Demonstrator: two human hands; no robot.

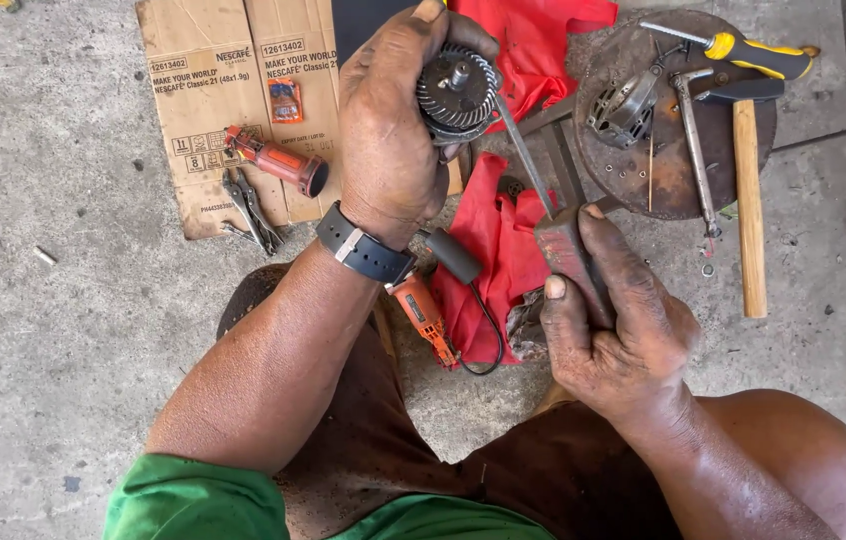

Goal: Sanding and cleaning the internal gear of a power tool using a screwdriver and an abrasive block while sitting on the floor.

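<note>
Motor armature and file in hand over the floor

My left hand (390, 140) fingers clamp the finned armature (455, 93); my right hand (615, 335) fingers grip the file (558, 225) touching it.

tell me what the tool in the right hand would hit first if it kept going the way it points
The right hand grips a dark-handled tool whose thin metal shaft slants up-left. Its tip already seems to meet the finned metal rotor part held in the left hand; depth is hard to judge.
</note>
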